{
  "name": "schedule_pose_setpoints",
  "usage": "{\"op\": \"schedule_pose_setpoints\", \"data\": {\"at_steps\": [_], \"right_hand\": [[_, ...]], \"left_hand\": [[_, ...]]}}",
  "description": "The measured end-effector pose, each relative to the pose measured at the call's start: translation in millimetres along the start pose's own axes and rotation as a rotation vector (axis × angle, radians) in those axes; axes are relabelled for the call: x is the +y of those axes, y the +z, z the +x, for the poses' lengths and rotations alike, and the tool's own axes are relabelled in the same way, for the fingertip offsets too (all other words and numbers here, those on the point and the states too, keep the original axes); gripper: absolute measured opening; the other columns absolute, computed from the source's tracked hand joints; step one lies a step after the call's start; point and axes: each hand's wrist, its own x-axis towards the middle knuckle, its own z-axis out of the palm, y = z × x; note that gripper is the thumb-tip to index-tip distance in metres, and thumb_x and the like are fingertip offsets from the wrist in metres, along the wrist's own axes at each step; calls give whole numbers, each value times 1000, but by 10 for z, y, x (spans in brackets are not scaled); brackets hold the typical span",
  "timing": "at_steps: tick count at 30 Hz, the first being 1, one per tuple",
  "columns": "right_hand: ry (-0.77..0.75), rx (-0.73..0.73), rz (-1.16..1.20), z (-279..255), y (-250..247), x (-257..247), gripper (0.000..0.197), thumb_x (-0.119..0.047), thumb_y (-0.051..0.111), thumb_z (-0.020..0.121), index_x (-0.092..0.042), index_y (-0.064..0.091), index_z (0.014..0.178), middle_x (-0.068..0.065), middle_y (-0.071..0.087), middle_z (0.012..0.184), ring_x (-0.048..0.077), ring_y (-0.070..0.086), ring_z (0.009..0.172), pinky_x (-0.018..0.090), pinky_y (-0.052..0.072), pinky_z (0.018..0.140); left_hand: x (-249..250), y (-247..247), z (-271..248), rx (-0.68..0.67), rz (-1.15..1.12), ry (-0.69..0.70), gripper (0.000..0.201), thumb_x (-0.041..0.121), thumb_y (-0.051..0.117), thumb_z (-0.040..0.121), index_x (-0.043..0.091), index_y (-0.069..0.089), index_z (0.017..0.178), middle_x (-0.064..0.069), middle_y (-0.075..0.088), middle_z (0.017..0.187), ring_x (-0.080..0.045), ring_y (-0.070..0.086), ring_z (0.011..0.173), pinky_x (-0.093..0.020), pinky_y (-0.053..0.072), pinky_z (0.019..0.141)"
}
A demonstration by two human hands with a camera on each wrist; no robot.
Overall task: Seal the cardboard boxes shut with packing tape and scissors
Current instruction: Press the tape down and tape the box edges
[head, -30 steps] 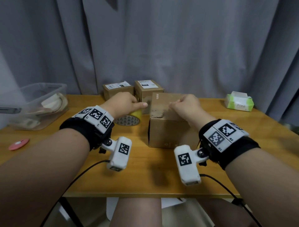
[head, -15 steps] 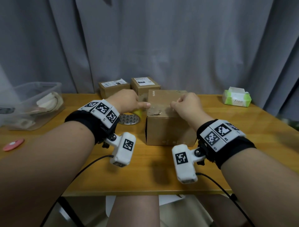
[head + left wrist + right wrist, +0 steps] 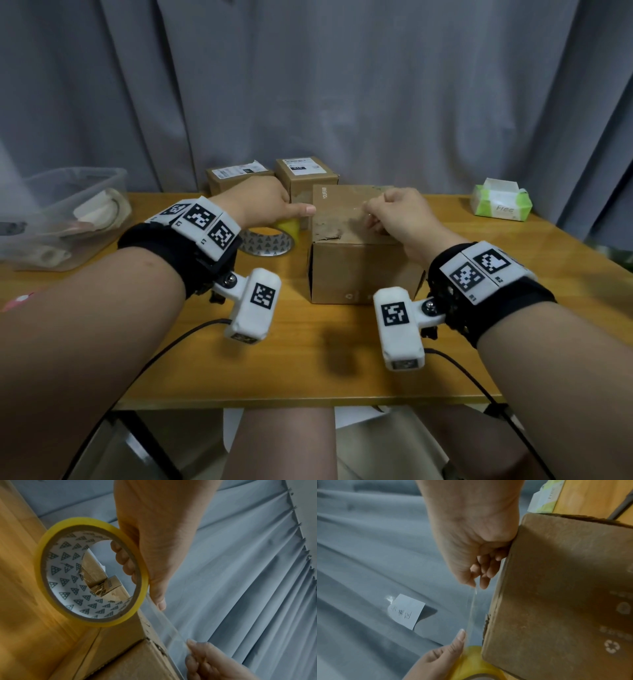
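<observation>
A worn cardboard box [image 3: 356, 267] stands mid-table, flaps down. My left hand [image 3: 263, 202] grips the yellow tape roll [image 3: 270, 238] at the box's left top edge, fingers through the core [image 3: 120, 561] and thumb [image 3: 159, 601] on the outside. A clear strip of tape [image 3: 164, 623] runs from the roll over the box top. My right hand [image 3: 394, 212] pinches the strip's free end [image 3: 474, 588] between thumb and forefinger just above the box [image 3: 556, 588]. I see no scissors.
Two smaller labelled boxes [image 3: 239, 176] [image 3: 305, 174] stand behind, against a grey curtain. A clear plastic bin [image 3: 65, 212] with more tape rolls is at the left, a green tissue pack [image 3: 500, 202] at the back right, a red disc [image 3: 20, 298] near the left edge.
The view has tilted up slightly. My right hand has drawn the tape end a little further right from the roll. The left hand stays at the box's left edge.
</observation>
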Motion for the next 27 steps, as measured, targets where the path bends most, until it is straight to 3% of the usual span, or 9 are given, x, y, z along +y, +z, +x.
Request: {"op": "schedule_pose_setpoints", "data": {"at_steps": [3,7,10,15,18,22,27], "right_hand": [[6,15,60,-14,-64,4,28,-18,64,89,-10,52,64,0,54,57,12,43,53,22,40,55],[3,5,67,-19,-61,41,39,-27,69,86,-15,44,60,0,45,56,10,40,51,20,39,57],[11,13,92,-13,-9,44,39,-21,70,86,-16,42,59,-2,49,57,5,47,50,20,38,57],[-63,135,62,42,1,-57,31,-20,67,87,-13,47,64,-1,65,62,15,64,70,29,50,70],[-101,142,9,30,-55,-124,28,-30,68,86,-5,60,77,0,67,64,11,59,64,25,47,67],[-70,144,16,-19,-76,-119,31,-29,71,85,-10,53,69,1,54,55,11,49,55,23,41,61],[39,76,-207,-7,-64,-126,37,-32,70,85,-15,46,64,-1,52,70,22,57,83,36,50,81]], "left_hand": [[6,6,5,-15,-32,-7,59,63,45,87,12,41,57,0,35,50,-14,37,47,-26,29,50],[-61,24,-35,-24,-141,-34,60,63,49,85,15,34,52,0,32,48,-16,34,47,-27,28,52],[-94,39,-92,-21,-210,-52,59,63,51,84,16,32,53,0,30,49,-16,31,47,-27,27,51],[-87,46,-86,-6,-367,-63,60,63,54,82,18,29,53,0,27,49,-15,30,46,-28,30,54],[-69,-17,-87,60,-299,-48,60,63,51,84,16,30,53,-1,29,50,-16,32,47,-29,28,51],[-59,-40,-101,90,-199,-50,60,65,49,84,15,35,54,-2,35,51,-17,38,50,-29,29,50],[-47,-31,-108,26,-127,-65,59,62,51,85,15,35,53,0,33,49,-15,35,47,-28,27,49]]}}
